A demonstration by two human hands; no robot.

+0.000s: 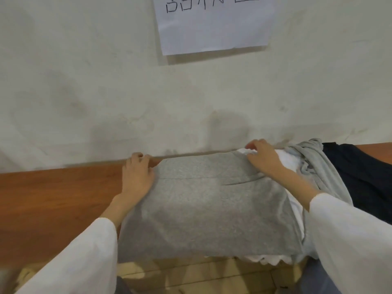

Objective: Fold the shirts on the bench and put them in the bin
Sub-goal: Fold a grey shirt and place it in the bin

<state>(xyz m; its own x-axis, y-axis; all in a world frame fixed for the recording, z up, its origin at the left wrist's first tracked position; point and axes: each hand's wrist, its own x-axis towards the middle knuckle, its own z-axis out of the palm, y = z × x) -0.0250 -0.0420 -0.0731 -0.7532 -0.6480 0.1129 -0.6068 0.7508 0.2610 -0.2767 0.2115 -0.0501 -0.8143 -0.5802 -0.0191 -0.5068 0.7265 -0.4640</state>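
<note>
A grey shirt lies partly folded on the reddish wooden bench, its near edge hanging over the front. My left hand grips its far left corner with curled fingers. My right hand pinches its far right corner, over a white garment that lies under the grey shirt. No bin is in view.
A crumpled light grey garment and a dark navy one are piled on the bench to the right. A pale wall stands right behind the bench, with a paper sign taped to it. Tiled floor shows below.
</note>
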